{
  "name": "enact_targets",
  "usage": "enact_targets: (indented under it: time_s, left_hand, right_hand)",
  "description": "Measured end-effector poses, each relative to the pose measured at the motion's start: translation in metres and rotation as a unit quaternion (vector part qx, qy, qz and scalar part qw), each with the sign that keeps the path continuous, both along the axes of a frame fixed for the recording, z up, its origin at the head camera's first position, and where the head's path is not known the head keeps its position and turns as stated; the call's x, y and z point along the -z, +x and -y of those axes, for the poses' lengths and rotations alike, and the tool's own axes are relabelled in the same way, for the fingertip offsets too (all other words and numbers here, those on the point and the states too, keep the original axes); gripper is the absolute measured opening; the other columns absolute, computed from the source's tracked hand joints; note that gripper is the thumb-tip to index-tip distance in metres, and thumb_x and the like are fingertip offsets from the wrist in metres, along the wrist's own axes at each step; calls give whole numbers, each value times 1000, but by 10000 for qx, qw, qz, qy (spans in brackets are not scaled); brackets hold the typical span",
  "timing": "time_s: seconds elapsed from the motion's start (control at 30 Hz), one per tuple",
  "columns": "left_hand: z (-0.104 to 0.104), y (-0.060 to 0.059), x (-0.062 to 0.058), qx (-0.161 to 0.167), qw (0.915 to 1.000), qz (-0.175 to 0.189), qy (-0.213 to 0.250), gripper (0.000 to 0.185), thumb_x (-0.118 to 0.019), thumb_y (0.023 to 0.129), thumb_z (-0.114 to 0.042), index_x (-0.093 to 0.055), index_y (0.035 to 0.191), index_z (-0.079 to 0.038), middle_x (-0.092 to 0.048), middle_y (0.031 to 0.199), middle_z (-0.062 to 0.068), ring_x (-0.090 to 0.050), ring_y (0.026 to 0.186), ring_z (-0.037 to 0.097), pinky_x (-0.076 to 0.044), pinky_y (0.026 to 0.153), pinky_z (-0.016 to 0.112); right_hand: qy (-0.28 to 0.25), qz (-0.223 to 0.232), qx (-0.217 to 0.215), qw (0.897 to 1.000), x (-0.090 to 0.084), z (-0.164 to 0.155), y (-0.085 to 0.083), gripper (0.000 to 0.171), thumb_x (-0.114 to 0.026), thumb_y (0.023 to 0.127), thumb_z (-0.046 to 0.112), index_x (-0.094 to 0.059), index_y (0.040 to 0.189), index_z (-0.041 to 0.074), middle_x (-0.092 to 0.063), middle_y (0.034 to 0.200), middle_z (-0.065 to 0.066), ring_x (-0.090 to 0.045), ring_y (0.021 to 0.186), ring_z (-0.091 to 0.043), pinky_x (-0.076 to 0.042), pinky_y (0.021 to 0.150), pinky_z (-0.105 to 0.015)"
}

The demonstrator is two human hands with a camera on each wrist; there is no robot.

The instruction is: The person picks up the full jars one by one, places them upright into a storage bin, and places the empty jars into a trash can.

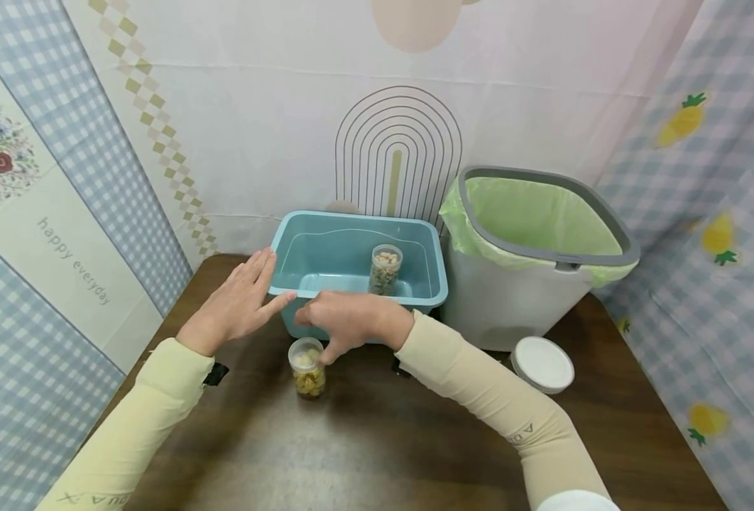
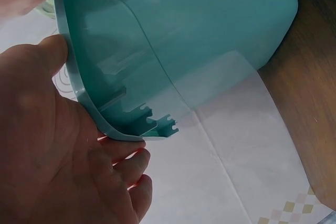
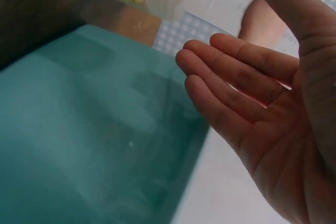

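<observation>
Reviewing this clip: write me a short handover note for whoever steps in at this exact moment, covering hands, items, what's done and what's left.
Left hand: open, fingers straight, at the left rim of the teal bin; holds nothing.
Right hand: open, reaching down beside the small jar on the table; not gripping it.
Things: a second jar stands upright inside the bin. A white lid lies on the table by the lined trash can.
Done: one jar is in the bin.
Left, probably: the jar on the table.
</observation>
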State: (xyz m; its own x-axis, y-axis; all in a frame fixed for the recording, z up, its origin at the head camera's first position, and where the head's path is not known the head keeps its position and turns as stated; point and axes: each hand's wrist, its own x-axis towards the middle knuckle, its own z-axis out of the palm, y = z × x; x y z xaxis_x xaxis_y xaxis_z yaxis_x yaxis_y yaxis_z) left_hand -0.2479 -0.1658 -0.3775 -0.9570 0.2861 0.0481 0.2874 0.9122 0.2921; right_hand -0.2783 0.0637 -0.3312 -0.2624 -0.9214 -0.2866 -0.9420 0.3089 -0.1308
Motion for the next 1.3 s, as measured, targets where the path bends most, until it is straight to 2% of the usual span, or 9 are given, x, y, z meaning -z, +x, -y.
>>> enact_targets:
  time_s: [0.13,0.23,0.4,0.57,0.9,1.3]
  left_hand:
    - [0,1,0,-9,10000,-11,5,91,-42,111,-56,-7,166,8,-5,176,27,-8,165,45,-11,133,63]
    - [-1,1,0,-6,10000,-10,16,92,-42,111,-56,-6,167,8,-5,177,27,-8,165,45,-11,133,63]
    - [0,1,3,-11,10000,0,33,92,-42,111,-56,-6,166,8,-4,176,27,-7,165,45,-10,133,63]
    - [1,1,4,-26,10000,-36,70,92,-42,111,-56,-7,166,8,-5,176,27,-8,165,44,-11,133,63]
    - [-2,2,1,22,10000,-48,84,91,-42,111,-54,-7,166,9,-6,176,28,-9,165,45,-11,133,63]
    - [-1,2,0,4,10000,25,72,91,-41,112,-55,-7,167,8,-5,176,27,-8,165,45,-10,133,63]
  right_hand:
    - [-116,-107,-96,9998,15,3,1,52,-84,92,38,-68,131,9,-73,119,-1,-66,95,-9,-55,86,-25]
    - [-273,-100,-116,9995,26,3,3,47,-86,90,36,-70,124,9,-74,109,1,-64,86,-6,-53,79,-23]
    - [-503,123,1,9987,44,4,5,47,-87,88,32,-71,125,9,-75,113,2,-69,95,-5,-57,85,-17]
    - [-638,114,11,9979,50,6,4,45,-87,88,32,-72,124,9,-75,113,2,-69,95,-5,-57,86,-17]
    - [-641,157,-30,9978,46,0,2,44,-87,87,34,-72,121,9,-74,107,3,-64,84,-2,-54,77,-14]
    - [-434,-5,82,9990,24,-23,4,49,-87,87,40,-71,124,10,-73,104,4,-58,76,-3,-49,69,-18]
